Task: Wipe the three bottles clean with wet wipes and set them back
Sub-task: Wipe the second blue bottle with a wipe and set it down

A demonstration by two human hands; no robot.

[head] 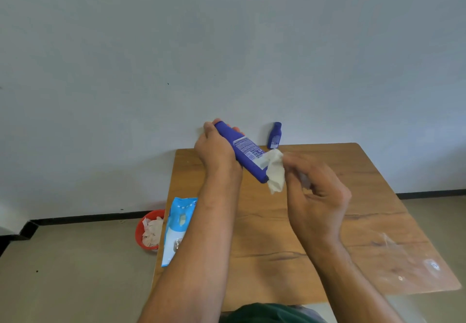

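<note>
My left hand (214, 150) grips a large blue bottle (243, 152) near its upper end and holds it tilted above the far part of the wooden table (327, 234). Its lower end points down to the right. My right hand (315, 191) pinches a crumpled white wet wipe (274, 171) against that lower end. A small blue bottle (274, 136) stands upright at the table's far edge, close to the wall. No third bottle shows in this view.
A light blue pack of wet wipes (177, 224) lies along the table's left edge. On the floor to its left stands a red bowl (141, 232) with used wipes in it. A thin clear wrapper (403, 254) lies on the table's right side.
</note>
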